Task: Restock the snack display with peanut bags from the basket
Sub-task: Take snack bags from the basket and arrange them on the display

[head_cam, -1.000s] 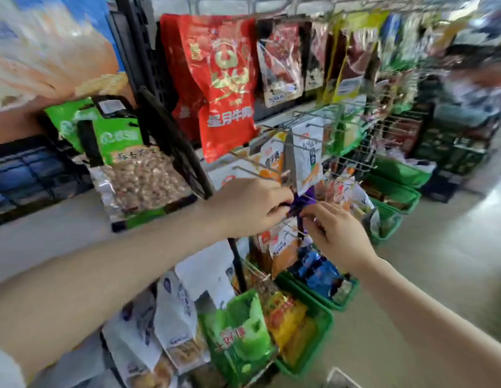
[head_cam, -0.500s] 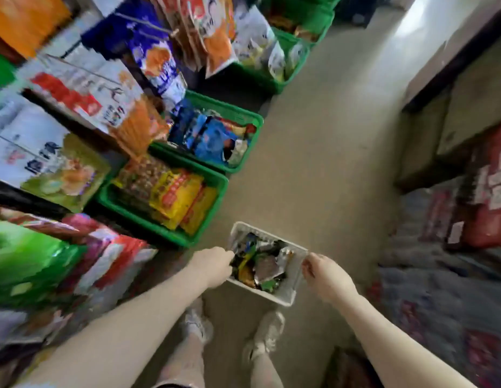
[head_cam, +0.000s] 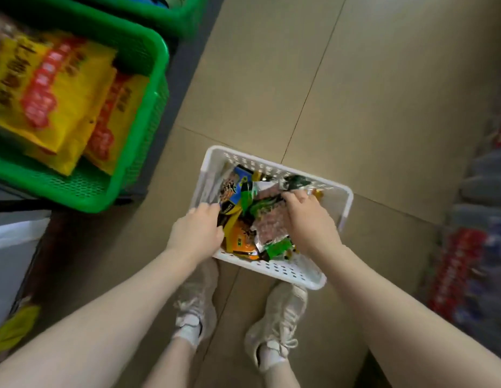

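A white perforated basket [head_cam: 345, 204] stands on the floor in front of my shoes, holding several snack bags. A peanut bag [head_cam: 267, 224] with a clear window and green trim lies on top in the middle. My right hand [head_cam: 309, 219] is over it, fingers curled onto its upper edge, gripping it. My left hand [head_cam: 196, 232] is at the basket's left side, fingers bent down beside a blue and orange snack bag [head_cam: 232, 189]. Its fingertips are hidden, so I cannot tell whether it grips anything.
A green crate [head_cam: 157, 88] of yellow and red packets sits on the floor at the left, with another green crate [head_cam: 187, 15] behind it. Blurred red and blue packaged goods [head_cam: 468, 261] line the right edge. Tiled floor [head_cam: 355, 93] lies beyond the basket.
My view swung down from the hanging display to the floor. Both hands left the hooks, dropped to the basket's sides, then moved inside it, the right one onto the peanut bag.
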The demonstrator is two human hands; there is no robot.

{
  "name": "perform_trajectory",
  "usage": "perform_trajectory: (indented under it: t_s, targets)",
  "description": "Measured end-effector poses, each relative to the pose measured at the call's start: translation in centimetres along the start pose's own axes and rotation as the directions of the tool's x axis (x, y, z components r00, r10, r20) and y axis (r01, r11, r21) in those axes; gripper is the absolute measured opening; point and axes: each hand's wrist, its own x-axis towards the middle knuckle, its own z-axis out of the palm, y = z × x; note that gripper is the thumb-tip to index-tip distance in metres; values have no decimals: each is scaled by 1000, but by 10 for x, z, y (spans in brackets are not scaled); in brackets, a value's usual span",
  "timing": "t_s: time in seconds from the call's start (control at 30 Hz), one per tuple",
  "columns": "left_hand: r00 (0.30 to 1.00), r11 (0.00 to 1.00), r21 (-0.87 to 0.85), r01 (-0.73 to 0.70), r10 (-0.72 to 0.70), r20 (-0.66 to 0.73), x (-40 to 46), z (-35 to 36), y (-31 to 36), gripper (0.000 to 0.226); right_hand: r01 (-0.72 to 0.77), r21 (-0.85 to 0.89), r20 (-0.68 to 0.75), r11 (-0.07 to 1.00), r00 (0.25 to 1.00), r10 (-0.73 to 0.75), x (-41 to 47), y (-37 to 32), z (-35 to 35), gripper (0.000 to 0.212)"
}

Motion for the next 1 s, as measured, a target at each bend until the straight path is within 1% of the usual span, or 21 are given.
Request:
perform_trajectory:
  t_s: [0.07, 0.1, 0.13, 0.2, 0.27, 0.33, 0.43, 0.47, 0.53, 0.6, 0.63, 0.7, 0.73, 0.8, 0.83, 0.87, 0.93, 1.0]
  targets:
    - [998, 999, 25, -22, 23, -56, 17, 16, -7, 41, 74, -65, -38, 995, 996, -76, 36, -2, 18, 53]
    - [996, 999, 25, -39, 41, -76, 24, 23, -11, 44, 109, -106, -36, 988, 993, -113, 52, -2, 27, 57]
    - [994, 998, 24, -60, 62, -87, 30, 30, -16, 47, 138, -141, -13, 980, 990, -141, 66, -1, 36, 60]
    - [991, 994, 19, -104, 105, -82, 41, 42, -23, 54, 177, -197, 75, 964, 983, -165, 86, 1, 47, 62]
    - [990, 991, 4, -131, 131, -59, 49, 51, -29, 54, 194, -225, 119, 955, 978, -171, 98, 5, 54, 59]
    - [986, 989, -37, -146, 142, -84, 56, 58, -34, 46, 199, -254, 111, 947, 978, -176, 102, 9, 54, 56]
    - [956, 973, -89, -213, 189, -224, 65, 63, -38, 24, 246, -346, 165, 905, 966, -200, 98, 19, 53, 49]
    - [941, 968, -64, -242, 218, -260, 68, 63, -40, 17, 260, -360, 184, 896, 961, -204, 94, 22, 52, 48]
    - [928, 967, -8, -253, 241, -285, 73, 62, -42, 13, 257, -347, 193, 902, 961, -200, 84, 29, 51, 48]
    - [927, 971, -10, -239, 225, -298, 73, 55, -42, 13, 218, -262, 177, 940, 968, -176, 74, 34, 47, 48]
    - [920, 972, -34, -232, 208, -331, 71, 48, -42, 13, 159, -185, 177, 970, 976, -127, 68, 36, 43, 49]
    - [896, 965, -109, -238, 175, -408, 63, 31, -42, 14, -24, -4, 190, 1000, 982, 24, 51, 33, 30, 53]
    - [878, 957, -123, -262, 184, -441, 58, 21, -42, 16, -107, 76, 197, 991, 976, 90, 42, 31, 21, 54]
    - [854, 938, -130, -322, 228, -467, 38, -4, -42, 24, -190, 224, 172, 956, 973, 153, 24, 23, -4, 50]
    - [846, 930, -141, -340, 237, -477, 25, -19, -41, 27, -216, 329, 154, 919, 973, 173, 15, 18, -20, 47]
    - [840, 925, -155, -346, 231, -491, 10, -34, -41, 27, -248, 454, 140, 856, 968, 206, 5, 11, -40, 41]
    - [832, 926, -170, -337, 208, -515, -25, -68, -41, 26, -299, 677, 135, 672, 949, 286, -17, -4, -81, 26]
    - [811, 927, -162, -338, 199, -550, -63, -107, -43, 30, -306, 790, 155, 531, 938, 309, -44, -24, -125, 20]
